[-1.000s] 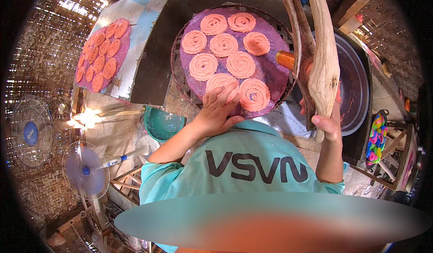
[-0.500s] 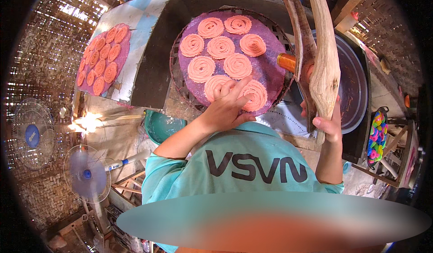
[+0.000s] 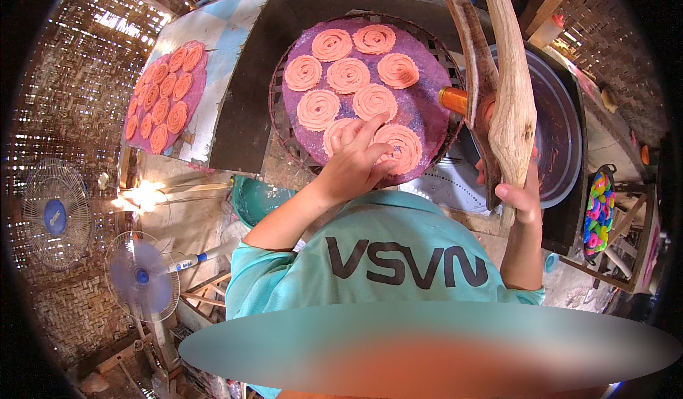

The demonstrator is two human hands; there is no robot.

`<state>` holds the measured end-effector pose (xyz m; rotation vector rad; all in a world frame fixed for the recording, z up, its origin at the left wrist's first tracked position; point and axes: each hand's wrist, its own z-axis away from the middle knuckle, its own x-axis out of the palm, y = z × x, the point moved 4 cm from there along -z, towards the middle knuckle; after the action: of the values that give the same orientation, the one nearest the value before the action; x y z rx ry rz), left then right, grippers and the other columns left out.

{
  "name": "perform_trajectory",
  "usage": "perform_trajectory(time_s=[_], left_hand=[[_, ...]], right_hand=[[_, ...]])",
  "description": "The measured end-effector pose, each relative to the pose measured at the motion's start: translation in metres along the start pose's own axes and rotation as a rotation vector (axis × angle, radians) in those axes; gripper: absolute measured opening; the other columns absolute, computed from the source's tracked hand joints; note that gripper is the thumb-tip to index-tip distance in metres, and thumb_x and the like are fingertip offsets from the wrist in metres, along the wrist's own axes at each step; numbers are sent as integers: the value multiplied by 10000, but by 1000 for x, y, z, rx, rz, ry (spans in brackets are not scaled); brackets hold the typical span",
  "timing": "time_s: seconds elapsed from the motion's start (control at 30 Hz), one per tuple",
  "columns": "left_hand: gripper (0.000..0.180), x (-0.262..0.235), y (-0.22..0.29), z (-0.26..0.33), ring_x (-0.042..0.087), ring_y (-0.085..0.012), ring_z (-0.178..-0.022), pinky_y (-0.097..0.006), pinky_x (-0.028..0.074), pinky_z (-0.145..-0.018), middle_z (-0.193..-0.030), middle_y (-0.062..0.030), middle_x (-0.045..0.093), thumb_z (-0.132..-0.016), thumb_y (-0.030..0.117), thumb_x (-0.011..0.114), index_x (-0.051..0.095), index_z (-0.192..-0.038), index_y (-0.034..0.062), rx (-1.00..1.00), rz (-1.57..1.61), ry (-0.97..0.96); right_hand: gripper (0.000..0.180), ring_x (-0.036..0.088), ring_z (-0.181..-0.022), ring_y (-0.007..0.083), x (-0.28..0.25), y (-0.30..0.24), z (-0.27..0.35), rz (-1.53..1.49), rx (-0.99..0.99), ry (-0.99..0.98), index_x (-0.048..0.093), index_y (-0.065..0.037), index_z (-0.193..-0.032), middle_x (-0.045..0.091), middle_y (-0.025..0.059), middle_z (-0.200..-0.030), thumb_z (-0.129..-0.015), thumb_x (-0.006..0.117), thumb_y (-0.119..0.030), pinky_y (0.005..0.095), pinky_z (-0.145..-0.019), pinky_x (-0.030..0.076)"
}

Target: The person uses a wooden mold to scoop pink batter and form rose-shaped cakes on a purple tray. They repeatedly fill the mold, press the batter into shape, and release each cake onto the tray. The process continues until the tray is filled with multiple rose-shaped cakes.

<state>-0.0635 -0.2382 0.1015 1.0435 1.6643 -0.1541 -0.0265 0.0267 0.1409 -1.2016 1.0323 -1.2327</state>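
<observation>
My left hand (image 3: 353,163) lies over the two nearest coral-pink dough swirls, its fingers loosely spread and touching the near edge of the piped ones. Several such dough swirls (image 3: 348,76) rest on a round purple sheet (image 3: 429,118). Under that sheet is a dark openwork woven tray (image 3: 279,134). At the right, my right hand (image 3: 523,198) grips the lower ends of a wooden press (image 3: 514,100) with two long handles. An orange cylinder (image 3: 453,100) sticks out of the press to the left, over the sheet's right edge. Some fingers are hidden behind the wood.
On a box (image 3: 249,79) at the left lies another purple sheet (image 3: 196,98) with more swirls. A large grey-blue basin (image 3: 565,135) stands behind the press. Near my left arm is a green basin (image 3: 260,201); two fans (image 3: 142,276) and a colourful basket (image 3: 600,214) flank me.
The swirl at the right of the sheet looks flatter than before. My left hand has shifted slightly; the press stays almost in place. The whole view has tilted a little.
</observation>
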Motion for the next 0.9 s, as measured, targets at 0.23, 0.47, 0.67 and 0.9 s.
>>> perform_trajectory(time_s=[0.23,0.47,0.67,0.9], left_hand=[[114,7,-3,-14,433,-302,-1094,-416,285,-904,-1287,-100,456,-711,154,651,672,-793,79,-20,-7,-18],[132,16,-7,-23,413,-308,-1114,-427,287,-903,-1284,-98,453,-702,155,635,663,-763,41,-32,1,-74],[133,20,-11,-24,422,-306,-1091,-422,289,-897,-1271,-94,469,-692,157,624,657,-750,42,-53,59,-125],[130,10,-16,-24,424,-305,-1086,-424,286,-896,-1262,-89,478,-702,169,630,656,-745,49,-61,63,-88]], right_hand=[[707,610,-752,189,-1,3,2,-11,1,-26,542,65,-1074,626,121,-895,-527,761,-326,298,-660,491],[727,612,-777,196,-1,4,5,-38,18,-28,537,63,-1090,625,124,-922,-526,789,-320,306,-691,498],[745,612,-800,200,-2,7,6,-48,3,-24,528,67,-1108,623,129,-945,-531,793,-321,318,-701,504],[739,611,-802,202,-5,9,5,-35,15,-26,525,69,-1111,622,131,-940,-537,784,-319,322,-703,509]])
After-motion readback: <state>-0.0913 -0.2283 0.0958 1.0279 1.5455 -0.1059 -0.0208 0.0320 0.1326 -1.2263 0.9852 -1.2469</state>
